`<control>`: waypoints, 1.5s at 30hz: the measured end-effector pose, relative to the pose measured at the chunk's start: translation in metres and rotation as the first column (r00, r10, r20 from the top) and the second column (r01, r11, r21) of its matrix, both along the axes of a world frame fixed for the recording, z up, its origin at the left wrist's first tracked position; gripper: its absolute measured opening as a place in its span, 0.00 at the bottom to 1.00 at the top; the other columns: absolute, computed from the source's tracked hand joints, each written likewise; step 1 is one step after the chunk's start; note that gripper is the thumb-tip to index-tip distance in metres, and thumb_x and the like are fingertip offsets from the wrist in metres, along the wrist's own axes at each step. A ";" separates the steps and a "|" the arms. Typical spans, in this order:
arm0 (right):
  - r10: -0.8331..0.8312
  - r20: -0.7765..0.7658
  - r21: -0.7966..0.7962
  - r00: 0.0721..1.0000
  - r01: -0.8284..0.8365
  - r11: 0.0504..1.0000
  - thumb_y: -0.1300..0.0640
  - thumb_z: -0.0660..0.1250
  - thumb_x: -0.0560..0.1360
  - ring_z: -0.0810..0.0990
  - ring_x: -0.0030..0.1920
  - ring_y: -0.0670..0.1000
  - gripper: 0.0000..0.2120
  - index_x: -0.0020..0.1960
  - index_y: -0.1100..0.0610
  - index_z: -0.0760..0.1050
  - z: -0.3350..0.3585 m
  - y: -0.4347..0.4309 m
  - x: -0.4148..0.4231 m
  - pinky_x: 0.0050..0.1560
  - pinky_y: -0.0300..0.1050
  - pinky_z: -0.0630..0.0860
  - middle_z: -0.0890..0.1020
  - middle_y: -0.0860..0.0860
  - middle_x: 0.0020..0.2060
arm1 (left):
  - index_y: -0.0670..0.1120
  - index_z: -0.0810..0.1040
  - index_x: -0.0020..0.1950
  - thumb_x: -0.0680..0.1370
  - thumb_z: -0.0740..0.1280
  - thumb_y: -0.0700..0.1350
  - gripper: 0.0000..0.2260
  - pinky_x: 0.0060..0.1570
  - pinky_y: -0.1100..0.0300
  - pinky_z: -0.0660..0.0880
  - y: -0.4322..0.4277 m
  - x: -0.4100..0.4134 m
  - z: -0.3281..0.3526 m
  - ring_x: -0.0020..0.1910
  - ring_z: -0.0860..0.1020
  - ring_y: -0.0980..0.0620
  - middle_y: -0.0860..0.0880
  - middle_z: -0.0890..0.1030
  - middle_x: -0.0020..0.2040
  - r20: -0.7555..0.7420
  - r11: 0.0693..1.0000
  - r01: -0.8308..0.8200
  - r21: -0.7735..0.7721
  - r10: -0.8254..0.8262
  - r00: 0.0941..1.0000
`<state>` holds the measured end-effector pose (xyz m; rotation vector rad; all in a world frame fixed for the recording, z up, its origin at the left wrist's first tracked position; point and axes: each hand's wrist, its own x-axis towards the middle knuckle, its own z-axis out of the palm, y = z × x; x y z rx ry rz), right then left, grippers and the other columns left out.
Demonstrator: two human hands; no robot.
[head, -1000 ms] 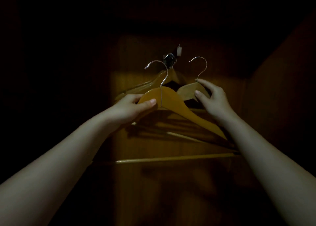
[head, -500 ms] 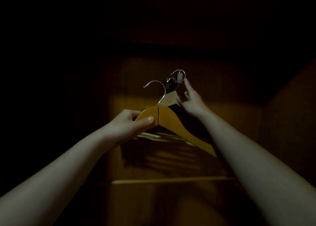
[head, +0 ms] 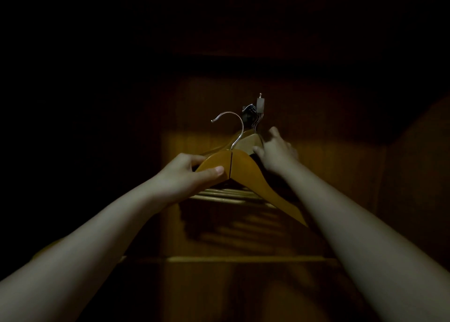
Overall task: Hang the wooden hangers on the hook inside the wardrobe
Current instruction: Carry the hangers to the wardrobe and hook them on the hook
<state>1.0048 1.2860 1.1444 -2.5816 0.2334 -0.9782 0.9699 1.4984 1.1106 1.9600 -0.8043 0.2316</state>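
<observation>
Honey-coloured wooden hanger (head: 246,167), gripped in our left hand (head: 187,175) just below the metal wardrobe hook (head: 249,112), partly hides hung hangers (head: 250,140) there; our right hand (head: 276,152) touches them, its grip unclear in darkness.

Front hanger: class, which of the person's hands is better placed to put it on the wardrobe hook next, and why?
Left. The left hand grips the front hanger at its middle and holds it up close to the wardrobe hook. The right hand is occupied at the hung hangers.
</observation>
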 end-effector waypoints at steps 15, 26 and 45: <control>0.512 0.189 -0.132 0.838 -0.495 0.859 0.45 0.55 0.78 0.70 0.62 0.47 0.24 0.71 0.52 0.65 -0.036 0.002 -0.113 0.62 0.46 0.71 0.70 0.44 0.59 | 0.52 0.80 0.47 0.70 0.65 0.59 0.14 0.39 0.65 0.76 0.006 -0.031 -0.003 0.38 0.81 0.59 0.52 0.82 0.41 0.106 0.996 0.083 0.014 -0.084 0.991; 0.299 0.255 -0.495 0.919 -0.141 0.857 0.57 0.68 0.74 0.77 0.58 0.53 0.44 0.76 0.48 0.39 -0.045 -0.012 -0.145 0.50 0.44 0.76 0.64 0.51 0.68 | 0.43 0.79 0.53 0.76 0.65 0.51 0.13 0.35 0.69 0.70 -0.045 -0.043 0.026 0.36 0.75 0.58 0.51 0.76 0.40 0.172 0.981 0.186 0.049 -0.192 0.966; 0.189 0.058 -0.334 0.980 -0.159 0.929 0.55 0.61 0.78 0.73 0.61 0.56 0.40 0.75 0.46 0.34 0.008 -0.036 -0.062 0.54 0.45 0.71 0.61 0.51 0.70 | 0.48 0.61 0.69 0.79 0.60 0.50 0.20 0.49 0.58 0.72 -0.063 0.045 0.034 0.52 0.77 0.49 0.48 0.77 0.57 0.772 0.822 -0.516 0.242 0.159 0.616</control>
